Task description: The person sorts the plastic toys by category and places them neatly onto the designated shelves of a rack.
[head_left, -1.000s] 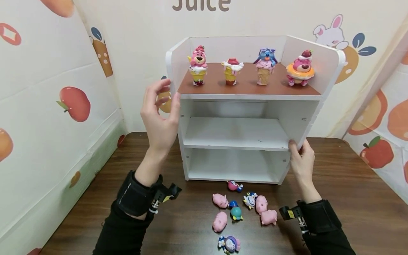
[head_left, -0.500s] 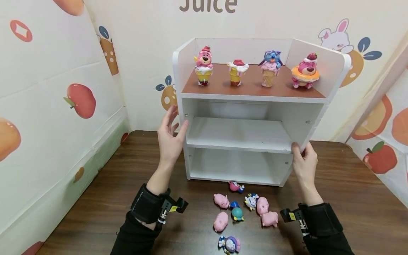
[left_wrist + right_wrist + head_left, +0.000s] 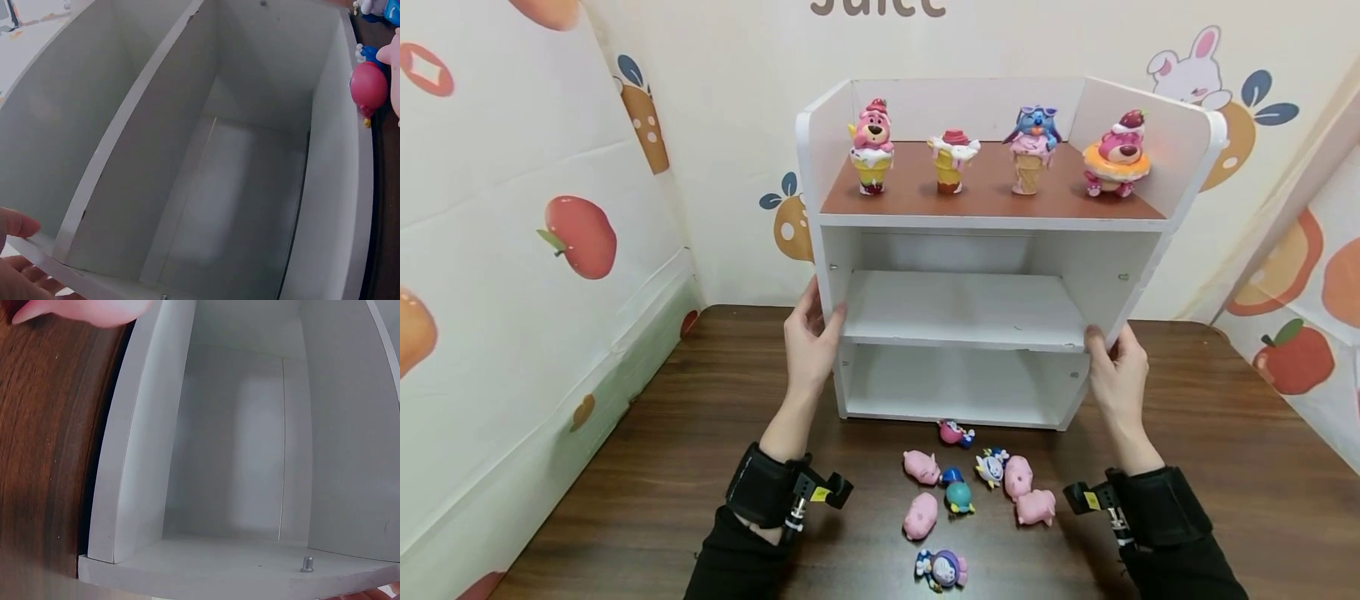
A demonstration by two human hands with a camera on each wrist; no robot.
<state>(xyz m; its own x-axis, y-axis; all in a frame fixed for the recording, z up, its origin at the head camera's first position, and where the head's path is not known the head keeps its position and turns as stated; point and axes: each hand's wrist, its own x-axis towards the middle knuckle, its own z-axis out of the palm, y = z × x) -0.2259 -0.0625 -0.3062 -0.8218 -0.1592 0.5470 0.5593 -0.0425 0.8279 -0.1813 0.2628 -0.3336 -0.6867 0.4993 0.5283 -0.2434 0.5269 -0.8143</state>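
Note:
A white shelf unit [image 3: 966, 342] stands on the wooden table, with two bare compartments under a brown-topped upper deck. My left hand [image 3: 809, 350] grips its left side panel at about middle-shelf height. In the left wrist view the thumb [image 3: 20, 223] lies on the inner face and the fingers are outside. My right hand [image 3: 1120, 379] holds the right side panel at a similar height, thumb at the front edge; its fingers are mostly hidden behind the panel. On the upper deck stand a pink bear figurine [image 3: 872, 150], a yellow cone figurine [image 3: 950, 162], a blue-eared figurine [image 3: 1032, 150] and a bear in an orange ring [image 3: 1118, 158].
Small toys lie on the table in front of the unit: several pink pigs [image 3: 921, 515], a teal-bodied figure [image 3: 958, 497], a purple figure [image 3: 943, 571], a white-and-blue figure [image 3: 991, 468]. A pink-and-blue figure [image 3: 953, 432] lies close to the unit's base. Printed wall sheets enclose the back and sides.
My left hand has come down from beside the upper deck and taken hold of the left side panel. My right hand keeps its hold on the right panel.

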